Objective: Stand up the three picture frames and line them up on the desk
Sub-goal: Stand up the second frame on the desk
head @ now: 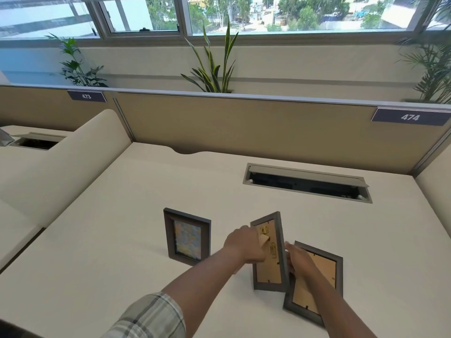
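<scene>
1. Head view looks down over a cream desk (109,215) closed in at the back by a tan partition (244,123) that carries two number plates, 473 (86,96) at the left and 474 (410,117) at the right
2. Farthest left of the task's things, the first frame (187,236) stands upright on the desk with its picture side toward the camera, apart from both hands
3. A plaid sleeve (148,318) shows at the bottom edge, and from it the left forearm reaches up and to the right
4. The left hand (244,243) is curled, its fingertips pinching the tan cardboard stand flap (264,240) on the back of the middle frame
5. The middle frame (269,252) is raised on its lower edge with its brown backing and brass clips facing the camera; it leans a little and sits just right of the first frame, with a gap between the two
6. The right hand (299,261) is partly closed on the right edge of the middle frame, thumb on the near side; the other fingers are hidden behind the frame
7. The third frame (314,281) lies face down on the desk, backing up, turned at an angle; it is partly under the right wrist and its near corner sits just beside the middle frame's lower right corner
8. Behind the frames, toward the right, an open cable tray (307,184) is set into the desk
9. Potted plants (214,69) rise beyond the partition below a wide window (268,15)
</scene>
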`<state>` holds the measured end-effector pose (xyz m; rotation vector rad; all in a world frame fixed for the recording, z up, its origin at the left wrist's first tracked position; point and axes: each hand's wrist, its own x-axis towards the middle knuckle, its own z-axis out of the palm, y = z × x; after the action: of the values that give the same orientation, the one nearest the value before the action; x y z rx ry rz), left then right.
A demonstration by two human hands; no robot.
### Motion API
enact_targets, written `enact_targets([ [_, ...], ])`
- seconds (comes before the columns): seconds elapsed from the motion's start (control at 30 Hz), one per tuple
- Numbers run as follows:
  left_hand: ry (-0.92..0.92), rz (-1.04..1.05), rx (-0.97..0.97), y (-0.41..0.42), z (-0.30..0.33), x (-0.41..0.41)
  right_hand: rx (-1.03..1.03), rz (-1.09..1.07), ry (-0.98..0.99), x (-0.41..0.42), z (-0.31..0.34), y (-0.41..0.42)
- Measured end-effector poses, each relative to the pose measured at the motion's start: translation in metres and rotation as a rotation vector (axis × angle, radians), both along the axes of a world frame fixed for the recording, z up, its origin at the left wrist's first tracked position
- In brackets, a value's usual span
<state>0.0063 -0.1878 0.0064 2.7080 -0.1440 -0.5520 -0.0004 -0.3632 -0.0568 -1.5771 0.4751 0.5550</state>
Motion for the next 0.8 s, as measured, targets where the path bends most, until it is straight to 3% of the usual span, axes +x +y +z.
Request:
enact_targets([
  [0.13,-0.037,0.018,-0.109,0.008,-0.002,-0.003,0.103,0.148,-0.028,-0.006,0.000,0.015],
  [0.43,-0.078,0.176,-0.426,0.021,-0.020,-0.013,0.139,0.161,-0.099,-0.010,-0.003,0.005],
  [0.53,-0.101,0.417,-0.478,0.024,-0.023,-0.018,0.125,0.141,-0.149,-0.009,-0.001,-0.004],
  [0.67,0.053,0.657,-0.515,0.027,-0.027,-0.017,0.015,0.169,-0.263,-0.010,0.002,-0.010],
  [0.8,0.338,0.797,-0.846,0.030,-0.030,-0.017,-0.146,0.217,-0.368,-0.012,0.005,-0.011],
])
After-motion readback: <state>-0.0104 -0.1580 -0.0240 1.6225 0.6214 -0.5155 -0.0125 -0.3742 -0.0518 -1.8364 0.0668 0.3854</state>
